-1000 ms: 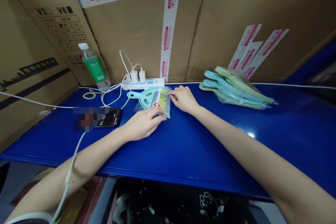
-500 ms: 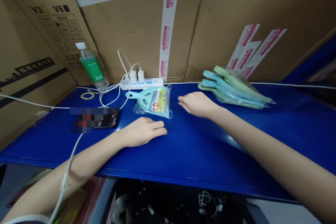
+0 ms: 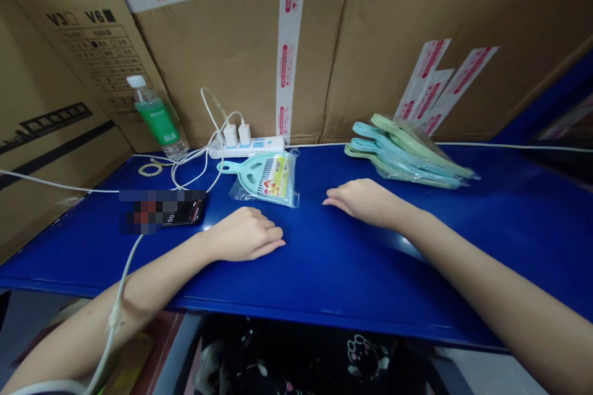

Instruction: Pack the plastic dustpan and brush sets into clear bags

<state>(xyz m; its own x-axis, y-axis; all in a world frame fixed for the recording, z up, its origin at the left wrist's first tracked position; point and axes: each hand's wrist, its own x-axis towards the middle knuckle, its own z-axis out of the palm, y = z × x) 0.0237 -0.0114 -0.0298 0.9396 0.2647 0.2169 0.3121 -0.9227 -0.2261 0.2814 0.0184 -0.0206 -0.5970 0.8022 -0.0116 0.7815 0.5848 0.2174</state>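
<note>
My left hand [image 3: 245, 236] rests palm down on the blue table [image 3: 324, 271], fingers loosely curled, holding nothing. My right hand [image 3: 364, 200] lies flat on the table with its fingers stretched toward the left, also holding nothing. Just beyond both hands lies a bagged teal dustpan set [image 3: 266, 178] with a colourful label card, untouched. It sits a short way past my left fingertips and to the left of my right hand.
A pile of bagged teal and green dustpan sets [image 3: 407, 152] lies at the back right. A white power strip [image 3: 241, 147] with chargers and cables, a green-labelled bottle [image 3: 155, 117], a bead bracelet [image 3: 151, 168] and a phone [image 3: 183, 212] occupy the back left. Cardboard boxes [image 3: 398, 31] wall the rear.
Both hands let go of the bagged dustpan set and drew back toward me. The bag stays where it was laid.
</note>
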